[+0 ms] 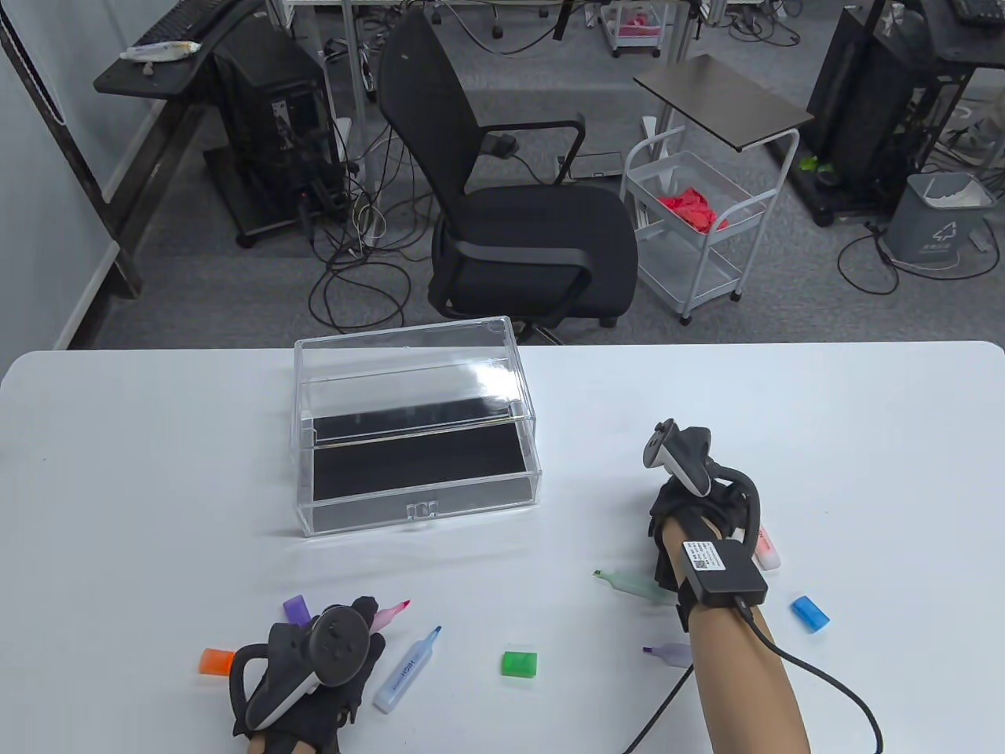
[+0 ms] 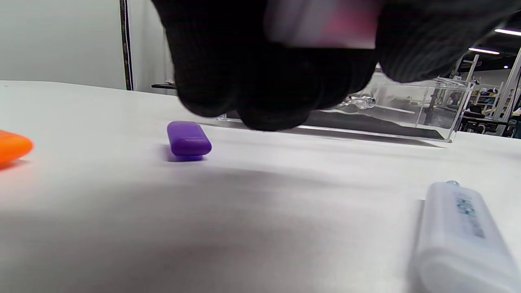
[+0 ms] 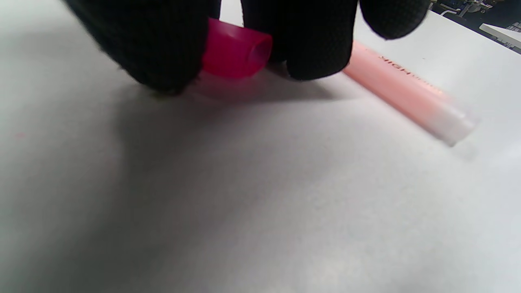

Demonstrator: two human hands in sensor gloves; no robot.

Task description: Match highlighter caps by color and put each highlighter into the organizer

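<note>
My right hand (image 1: 691, 503) pinches a pink cap (image 3: 236, 55) off the table, fingertips (image 3: 317, 49) curled round it, an orange-pink highlighter (image 3: 407, 93) just beside. My left hand (image 1: 314, 667), near the table's front edge, appears to grip the pink highlighter (image 1: 390, 615), its tip pointing up-right toward the cap hand; the wrist view there is blurred. The clear organizer (image 1: 416, 424) sits open between and beyond both hands, nearer my left.

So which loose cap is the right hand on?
The pink cap, pinched between the right hand's fingers. The purple, orange, green and blue caps lie untouched.
</note>
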